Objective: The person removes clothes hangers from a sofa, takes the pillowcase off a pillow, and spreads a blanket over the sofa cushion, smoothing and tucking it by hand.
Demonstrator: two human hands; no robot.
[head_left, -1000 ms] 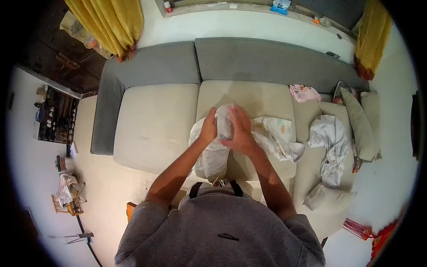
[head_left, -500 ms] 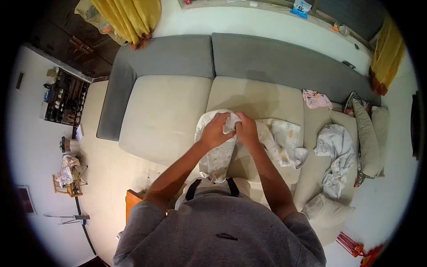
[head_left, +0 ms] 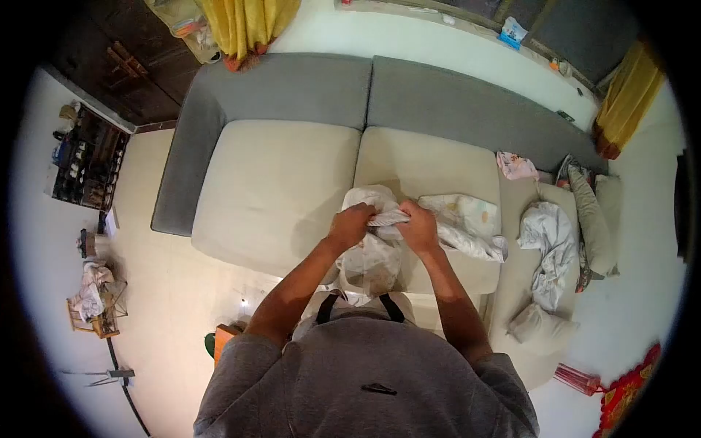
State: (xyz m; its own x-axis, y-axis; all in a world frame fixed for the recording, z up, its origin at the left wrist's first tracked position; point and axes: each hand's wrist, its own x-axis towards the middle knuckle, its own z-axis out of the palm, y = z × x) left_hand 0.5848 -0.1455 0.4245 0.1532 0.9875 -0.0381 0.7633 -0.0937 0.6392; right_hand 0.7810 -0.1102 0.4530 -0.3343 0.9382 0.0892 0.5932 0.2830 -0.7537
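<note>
White cloth [head_left: 389, 217] between both hands [head_left: 419, 229]

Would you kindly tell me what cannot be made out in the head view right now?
- Head view: the gripped parts of the cloth, hidden by the left hand and right hand.
- Head view: the top of the curtain at picture left, cut off by the upper edge.
- Head view: any print on the blue packet, too small to read.
- Head view: what fills the dark shelf, too small to tell.
</note>
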